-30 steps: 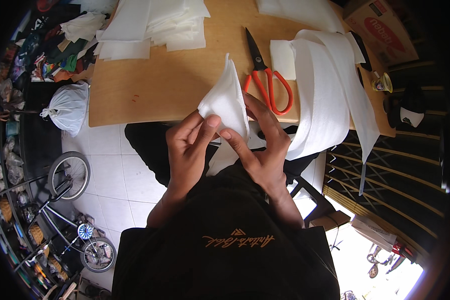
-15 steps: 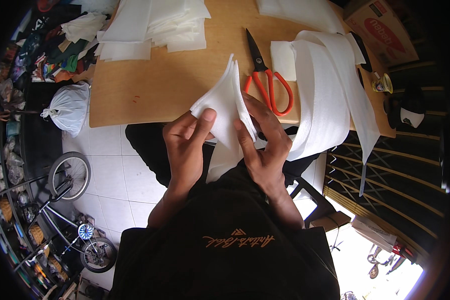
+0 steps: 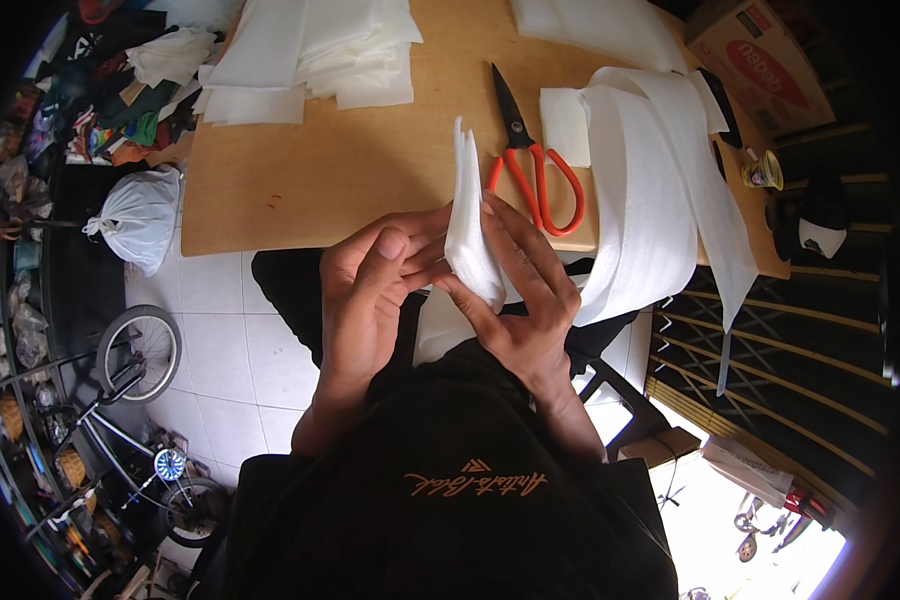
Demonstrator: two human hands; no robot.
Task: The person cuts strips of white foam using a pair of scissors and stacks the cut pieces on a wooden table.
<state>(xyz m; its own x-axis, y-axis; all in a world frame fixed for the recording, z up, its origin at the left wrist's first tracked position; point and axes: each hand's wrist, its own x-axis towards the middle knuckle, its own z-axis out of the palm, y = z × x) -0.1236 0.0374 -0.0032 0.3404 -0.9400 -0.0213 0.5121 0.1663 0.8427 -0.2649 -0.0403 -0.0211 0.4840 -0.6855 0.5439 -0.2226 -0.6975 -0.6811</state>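
A folded piece of white foam sheet (image 3: 470,245) stands on edge between my hands, just off the front edge of the table. My right hand (image 3: 532,300) pinches it, thumb low on the near side and fingers along its right face. My left hand (image 3: 362,290) has its thumb raised clear of the foam, while its outstretched fingertips touch the left side. Part of those fingers is hidden behind the foam. Below, a white strip (image 3: 440,325) lies over my lap. Orange-handled scissors (image 3: 540,185) rest on the table beyond my right hand, blades pointing away.
Long white foam strips (image 3: 650,200) drape over the table's right front edge beside a small white stack (image 3: 566,128). Cut sheets (image 3: 355,50) pile at the far left of the wooden table (image 3: 270,200). A carton (image 3: 760,65) stands far right; a bicycle (image 3: 135,350) stands left.
My left thumb has lifted off the foam. The folded piece has turned from spread open to nearly edge-on and now sits mainly in my right hand.
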